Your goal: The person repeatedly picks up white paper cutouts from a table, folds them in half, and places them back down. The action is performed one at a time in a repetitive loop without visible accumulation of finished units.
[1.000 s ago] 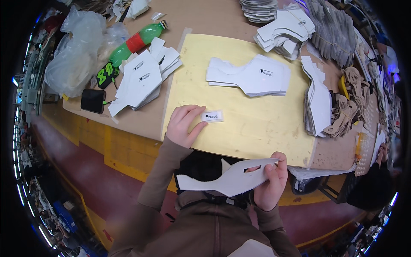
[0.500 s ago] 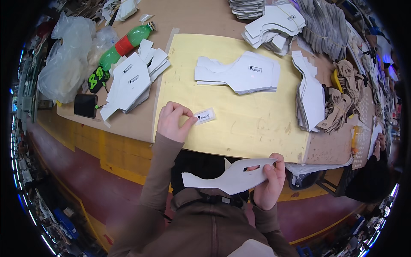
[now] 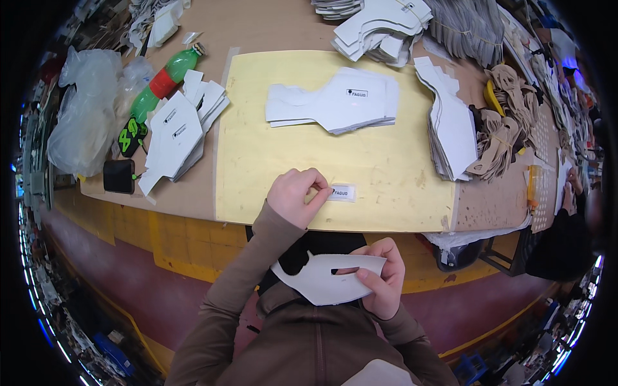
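Observation:
My left hand (image 3: 297, 198), over the near part of the yellow sheet, pinches the left end of a small rectangular label (image 3: 342, 192) with a black print and pale, clear edges. Close to my lap, my right hand (image 3: 386, 280) grips a flat white cut piece (image 3: 322, 283) at its right end, thumb on top. That piece has a rectangular slot and a curved, pointed outline, like a shoe upper part. Beyond my hands lies a stack of similar white pieces (image 3: 360, 103) with a printed mark on the top one.
The yellow sheet (image 3: 257, 154) covers the middle of the table. To the left are printed white pieces (image 3: 177, 135), a green bottle (image 3: 177, 67), a plastic bag (image 3: 84, 109) and a black phone (image 3: 119, 176). More white pieces (image 3: 447, 122) and beige bundles (image 3: 499, 138) lie right. Another person's hand (image 3: 571, 186) shows far right.
My left hand has moved right and nearer with the label. The white piece in my right hand has come left and turned, its slot now more to the middle. The whole view has shifted slightly.

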A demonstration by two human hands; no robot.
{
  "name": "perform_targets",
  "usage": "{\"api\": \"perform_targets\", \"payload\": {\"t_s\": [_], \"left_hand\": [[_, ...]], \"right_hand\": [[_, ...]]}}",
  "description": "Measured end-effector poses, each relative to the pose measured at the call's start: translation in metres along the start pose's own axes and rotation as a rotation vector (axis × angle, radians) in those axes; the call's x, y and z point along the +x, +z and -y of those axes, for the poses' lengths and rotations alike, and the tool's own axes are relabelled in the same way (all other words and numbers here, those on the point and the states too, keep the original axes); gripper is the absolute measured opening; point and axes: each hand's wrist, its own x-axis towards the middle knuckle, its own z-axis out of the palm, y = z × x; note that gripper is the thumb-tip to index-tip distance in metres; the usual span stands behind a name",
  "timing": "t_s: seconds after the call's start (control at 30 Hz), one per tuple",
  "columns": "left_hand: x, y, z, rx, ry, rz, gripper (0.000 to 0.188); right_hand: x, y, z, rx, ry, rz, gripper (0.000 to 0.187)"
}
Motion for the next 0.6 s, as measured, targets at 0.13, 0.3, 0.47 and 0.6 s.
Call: {"api": "perform_targets", "payload": {"t_s": [0.13, 0.3, 0.47, 0.6], "left_hand": [[-0.004, 0.012, 0.010, 0.292, 0.276, -0.181, 0.019], [-0.018, 0.028, 0.010, 0.499, 0.465, -0.056, 0.043], [-0.050, 0.050, 0.012, 0.759, 0.240, -0.052, 0.066], [-0.049, 0.049, 0.013, 0.800, 0.238, -0.034, 0.065]], "right_hand": [[-0.001, -0.003, -0.003, 0.007, 0.016, -0.022, 0.023], [0.000, -0.007, 0.000, -0.015, 0.032, -0.032, 0.023], [0.001, -0.012, 0.008, -0.063, 0.100, 0.013, 0.020], [0.002, -0.012, 0.013, -0.055, 0.105, 0.024, 0.018]]}}
